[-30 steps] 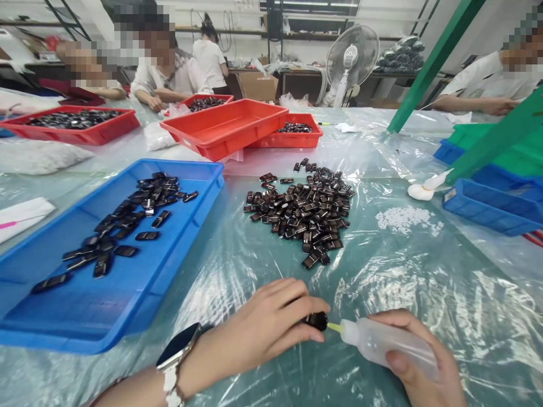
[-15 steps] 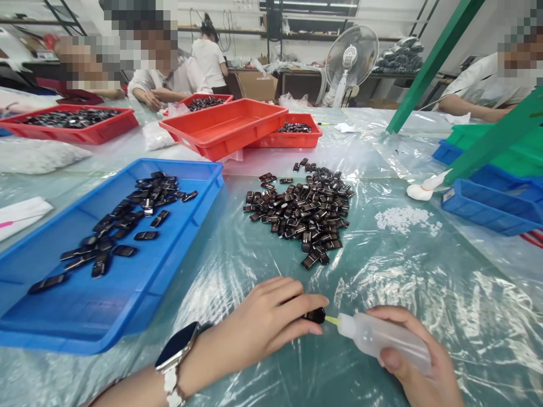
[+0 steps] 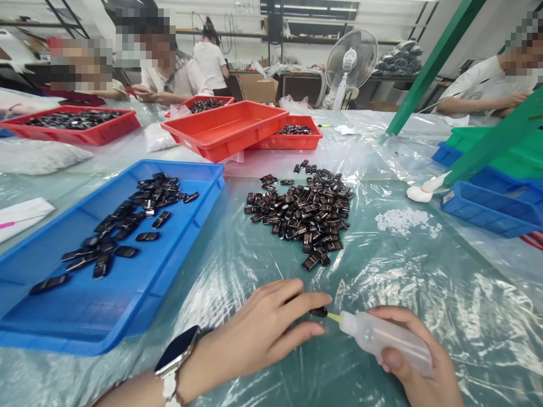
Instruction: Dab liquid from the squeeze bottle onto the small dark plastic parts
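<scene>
At the near middle of the table, my left hand (image 3: 280, 322) has its fingers closed on a small glossy black piece (image 3: 319, 311), largely covered by the index finger. The thumb tip sits a little below the piece. My right hand (image 3: 418, 350) grips a translucent squeeze bottle (image 3: 388, 339) lying nearly level. Its thin yellow tip (image 3: 334, 317) points left and meets the piece's right end, though I cannot tell whether they touch. Beyond my hands lies a heap of similar black pieces (image 3: 303, 212). More of them lie in the blue tray (image 3: 186, 237) at left.
Small white bits (image 3: 405, 220) are spread right of the heap, near a white wrapped bundle (image 3: 419, 193). Blue bins (image 3: 487, 212) and a slanting green post (image 3: 436, 68) stand at right. Red trays (image 3: 229, 130) stand farther back, with people seated around the table.
The black piece has tilted and shows a thinner side. My left index finger and thumb have spread slightly apart. The bottle has barely shifted.
</scene>
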The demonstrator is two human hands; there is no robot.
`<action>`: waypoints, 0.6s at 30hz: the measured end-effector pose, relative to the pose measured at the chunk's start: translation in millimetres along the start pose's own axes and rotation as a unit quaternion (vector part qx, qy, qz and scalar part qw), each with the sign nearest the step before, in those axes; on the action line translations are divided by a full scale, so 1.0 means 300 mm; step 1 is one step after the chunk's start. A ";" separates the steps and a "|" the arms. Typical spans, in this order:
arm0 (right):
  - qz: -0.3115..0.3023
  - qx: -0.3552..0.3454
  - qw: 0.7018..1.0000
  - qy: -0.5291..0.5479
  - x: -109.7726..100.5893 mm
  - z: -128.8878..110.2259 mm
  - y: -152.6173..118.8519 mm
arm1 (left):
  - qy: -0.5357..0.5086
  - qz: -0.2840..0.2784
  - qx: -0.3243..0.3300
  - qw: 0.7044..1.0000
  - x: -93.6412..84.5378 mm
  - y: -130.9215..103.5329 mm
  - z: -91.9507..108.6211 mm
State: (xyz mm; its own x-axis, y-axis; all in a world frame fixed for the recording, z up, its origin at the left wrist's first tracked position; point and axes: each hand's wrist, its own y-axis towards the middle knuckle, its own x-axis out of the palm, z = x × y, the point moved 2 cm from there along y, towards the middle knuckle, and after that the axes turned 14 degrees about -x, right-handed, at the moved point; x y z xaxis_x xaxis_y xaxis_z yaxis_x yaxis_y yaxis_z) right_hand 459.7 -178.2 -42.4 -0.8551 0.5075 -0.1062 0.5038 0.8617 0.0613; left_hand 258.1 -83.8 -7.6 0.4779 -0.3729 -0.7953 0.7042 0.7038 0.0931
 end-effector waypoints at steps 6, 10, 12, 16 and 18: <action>0.025 -0.026 0.999 -0.030 0.002 -0.008 -0.002 | -0.044 0.025 -0.004 0.999 -0.008 0.008 -0.009; 0.031 -0.031 0.999 -0.032 0.008 -0.011 -0.002 | -0.083 0.060 -0.016 0.995 -0.002 0.007 -0.024; 0.033 -0.032 0.998 -0.033 0.010 -0.013 -0.002 | -0.088 0.066 -0.019 0.994 -0.001 0.007 -0.028; 0.041 -0.031 0.998 -0.029 0.013 -0.018 -0.002 | -0.093 0.067 -0.014 0.993 -0.005 0.010 -0.028; 0.043 -0.025 0.998 -0.027 0.014 -0.021 -0.003 | -0.093 0.070 -0.010 0.993 -0.006 0.011 -0.027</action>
State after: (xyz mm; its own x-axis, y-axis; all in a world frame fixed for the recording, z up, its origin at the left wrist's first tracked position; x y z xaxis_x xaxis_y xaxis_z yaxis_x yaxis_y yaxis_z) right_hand 455.0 -176.7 -36.8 -0.8009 0.5793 -0.1518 0.5663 0.8150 0.1223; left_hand 255.3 -75.9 -10.7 0.6604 -0.3743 -0.6510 0.6139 0.7683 0.1810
